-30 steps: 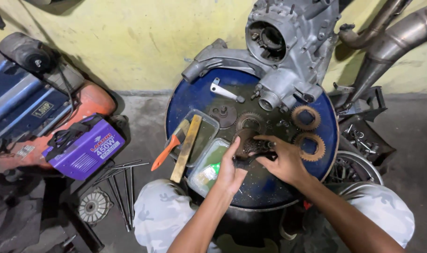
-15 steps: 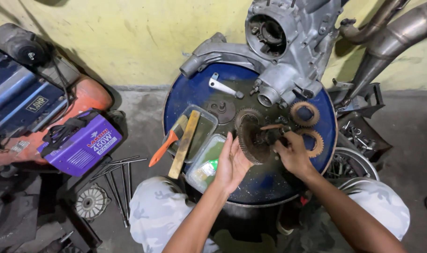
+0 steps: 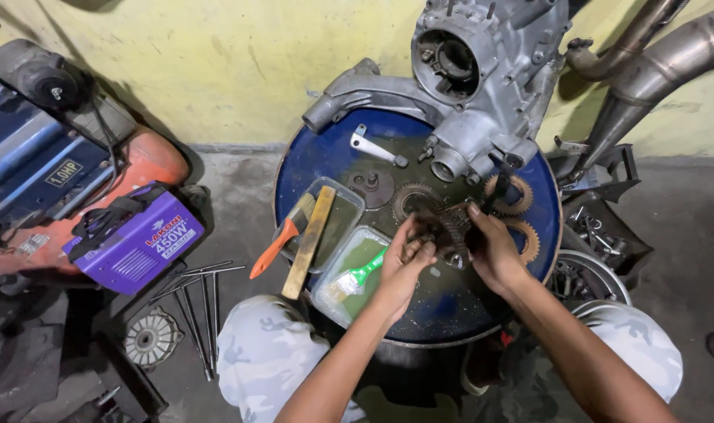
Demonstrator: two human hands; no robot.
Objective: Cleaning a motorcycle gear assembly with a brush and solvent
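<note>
Both hands meet over the middle of a blue drum top (image 3: 310, 168) that serves as the surface. The left hand (image 3: 404, 262) and the right hand (image 3: 490, 247) each have their grip closed around a dark, greasy clutch pack (image 3: 447, 227), a stack of toothed round plates held on edge between them; the left fingers wrap its near side and the right fingers press its far side. Just behind the clutch pack a loose toothed plate (image 3: 408, 197) lies flat on the drum top, and beside that sits a small dark hub (image 3: 370, 186). Right of the clutch pack lie two rusty-brown friction rings (image 3: 520, 196), one partly under the right hand. Behind them all a grey engine casing (image 3: 482, 86) rests on the far edge of the drum top, with a small metal lever (image 3: 376, 147) lying to its left. Left of the clutch pack stand two clear plastic trays (image 3: 341, 205): a brush with an orange handle (image 3: 275, 247) and a wooden stick (image 3: 308, 241) lean across the farther one, and a green-handled brush (image 3: 355, 280) lies in the nearer. On the floor well left of the drum sits a purple welding box (image 3: 134, 239).
</note>
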